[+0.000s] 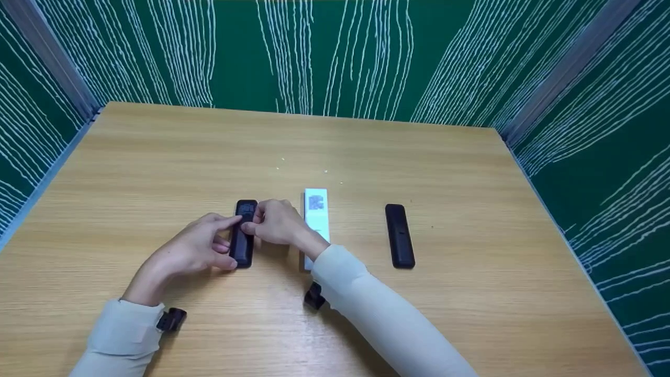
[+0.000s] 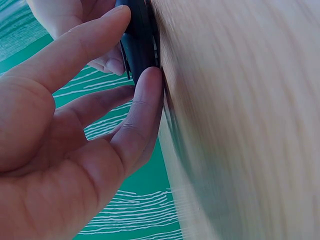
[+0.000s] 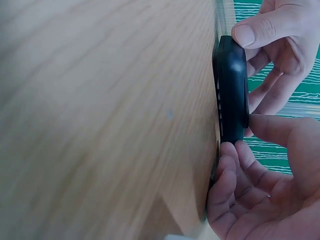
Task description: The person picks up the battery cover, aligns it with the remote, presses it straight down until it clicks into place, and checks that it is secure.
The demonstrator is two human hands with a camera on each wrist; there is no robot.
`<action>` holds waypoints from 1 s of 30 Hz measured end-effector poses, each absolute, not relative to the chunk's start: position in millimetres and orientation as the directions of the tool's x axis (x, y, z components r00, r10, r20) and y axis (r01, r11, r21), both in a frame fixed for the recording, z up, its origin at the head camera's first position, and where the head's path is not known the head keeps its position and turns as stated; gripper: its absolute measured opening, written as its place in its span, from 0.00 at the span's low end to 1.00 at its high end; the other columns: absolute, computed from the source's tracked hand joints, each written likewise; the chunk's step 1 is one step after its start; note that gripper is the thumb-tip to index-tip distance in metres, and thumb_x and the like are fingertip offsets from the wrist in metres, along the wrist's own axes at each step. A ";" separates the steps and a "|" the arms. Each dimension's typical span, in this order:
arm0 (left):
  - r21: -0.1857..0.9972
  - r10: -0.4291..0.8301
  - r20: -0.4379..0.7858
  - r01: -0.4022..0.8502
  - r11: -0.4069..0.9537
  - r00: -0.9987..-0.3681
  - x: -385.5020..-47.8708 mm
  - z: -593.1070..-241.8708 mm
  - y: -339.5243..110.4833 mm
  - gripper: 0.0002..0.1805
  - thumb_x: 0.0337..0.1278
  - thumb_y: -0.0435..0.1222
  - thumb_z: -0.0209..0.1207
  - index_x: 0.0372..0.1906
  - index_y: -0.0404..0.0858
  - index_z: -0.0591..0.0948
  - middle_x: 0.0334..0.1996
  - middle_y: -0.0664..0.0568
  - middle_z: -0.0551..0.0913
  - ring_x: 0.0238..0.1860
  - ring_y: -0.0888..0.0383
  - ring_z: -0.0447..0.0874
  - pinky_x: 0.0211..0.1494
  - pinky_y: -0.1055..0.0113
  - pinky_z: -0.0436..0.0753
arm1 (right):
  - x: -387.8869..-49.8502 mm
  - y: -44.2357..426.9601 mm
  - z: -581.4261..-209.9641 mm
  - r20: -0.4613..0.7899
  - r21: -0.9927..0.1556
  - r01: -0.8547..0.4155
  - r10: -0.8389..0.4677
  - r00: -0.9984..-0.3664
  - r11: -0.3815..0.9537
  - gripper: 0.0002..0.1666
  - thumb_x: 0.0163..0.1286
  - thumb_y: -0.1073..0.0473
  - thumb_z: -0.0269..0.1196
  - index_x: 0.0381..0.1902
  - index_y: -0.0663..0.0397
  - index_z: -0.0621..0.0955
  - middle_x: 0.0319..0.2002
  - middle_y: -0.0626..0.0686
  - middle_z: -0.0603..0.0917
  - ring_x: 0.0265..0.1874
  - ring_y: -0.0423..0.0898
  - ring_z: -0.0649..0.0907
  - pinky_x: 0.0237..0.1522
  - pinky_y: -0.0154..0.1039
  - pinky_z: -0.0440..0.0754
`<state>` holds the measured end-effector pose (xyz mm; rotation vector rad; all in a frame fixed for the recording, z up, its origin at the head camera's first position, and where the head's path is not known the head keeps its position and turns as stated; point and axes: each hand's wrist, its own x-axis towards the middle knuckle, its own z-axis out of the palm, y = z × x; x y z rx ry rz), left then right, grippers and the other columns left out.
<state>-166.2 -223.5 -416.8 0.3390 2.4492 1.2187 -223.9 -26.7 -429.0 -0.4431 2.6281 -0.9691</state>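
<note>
A black remote control (image 1: 242,248) lies lengthwise on the table between both hands. In the right wrist view, small bumps like buttons show along the side of the remote (image 3: 233,85) facing the table. My left hand (image 1: 196,246) holds it from the left, thumb at the near end and forefinger on the upper face. From the right, my right hand (image 1: 277,222) grips its far part, thumb pressing the upper face and fingers at the edge. A thin dark edge stands out along the upper face in the left wrist view; whether it is a loose cover I cannot tell.
A white oblong item (image 1: 315,209) with a grey printed patch lies partly under the right forearm. Another black remote (image 1: 400,236) lies farther right. Tiny pale specks dot the wooden table (image 1: 335,146). Green walls with white lines (image 1: 235,52) border its back and sides.
</note>
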 end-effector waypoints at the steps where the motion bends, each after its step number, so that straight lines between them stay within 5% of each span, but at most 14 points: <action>1: 0.801 0.374 -0.231 0.042 0.597 -0.898 -166.3 -416.8 -223.6 0.54 0.47 0.22 0.77 0.81 0.30 0.63 0.64 0.34 0.71 0.54 0.45 0.81 0.61 0.54 0.83 | -224.0 -26.6 -428.6 -0.180 -0.659 -0.179 -0.385 -0.905 0.730 0.19 0.72 0.44 0.71 0.28 0.48 0.80 0.24 0.45 0.80 0.22 0.40 0.74 0.25 0.33 0.69; 30: 0.803 0.380 -0.218 0.056 0.594 -0.899 -163.7 -416.6 -222.6 0.54 0.48 0.22 0.76 0.81 0.29 0.62 0.65 0.33 0.70 0.54 0.44 0.82 0.61 0.51 0.83 | -225.8 -26.2 -425.8 -0.239 -0.608 -0.169 -0.381 -0.893 0.776 0.22 0.72 0.40 0.70 0.27 0.47 0.78 0.25 0.45 0.78 0.25 0.42 0.75 0.30 0.34 0.70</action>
